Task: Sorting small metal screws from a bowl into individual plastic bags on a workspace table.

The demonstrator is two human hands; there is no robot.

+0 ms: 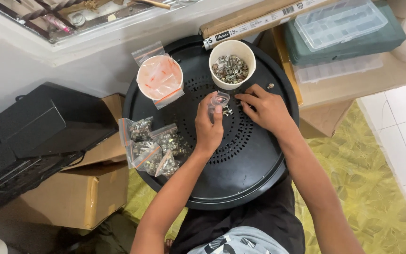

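Note:
My left hand (209, 126) holds a small clear plastic bag (219, 99) upright over the middle of a round black perforated tray (240, 174). My right hand (264, 109) rests on the tray just right of the bag, fingers bent toward a few small metal parts (227, 111) lying loose on the tray. A white cup (232, 63) full of small metal nuts stands right behind the hands. Another white cup (160, 77) at the back left holds empty clear bags with red strips. Several filled bags of metal parts (151, 148) lie at the tray's left edge.
Cardboard boxes (78, 195) and a black case (34, 127) sit to the left. A long cardboard tube box (254, 21), clear compartment boxes (339, 21) and a green case (377, 40) are at the back right. Yellow patterned cloth (363, 178) covers the floor on the right.

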